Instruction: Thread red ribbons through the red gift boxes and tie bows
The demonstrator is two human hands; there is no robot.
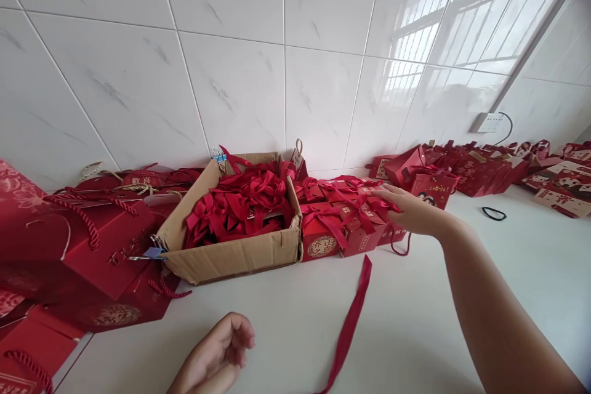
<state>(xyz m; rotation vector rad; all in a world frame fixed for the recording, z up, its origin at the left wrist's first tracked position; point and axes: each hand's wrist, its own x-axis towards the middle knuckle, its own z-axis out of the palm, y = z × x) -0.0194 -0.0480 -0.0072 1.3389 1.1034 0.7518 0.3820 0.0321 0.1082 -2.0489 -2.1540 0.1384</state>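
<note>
My left hand (219,351) hovers low over the white tabletop, its fingers loosely curled and the thumb apart, with nothing in it. Beyond and to the right, my right hand (413,209) reaches to a red gift box (388,234) at the right end of a close-packed group. Its fingers lie over the box's top edge, partly hidden by the bow. The boxes nearby, such as the one with a gold round emblem (322,245), have red ribbon bows on top. A loose red ribbon (353,314) stretches across the table between my hands.
A cardboard box (240,261) full of red ribbons stands left of the gift boxes, with binder clips on its rim. Large red boxes with rope handles (106,246) are stacked at left. More red bags (489,169) line the tiled wall; a black band (494,213) lies at right.
</note>
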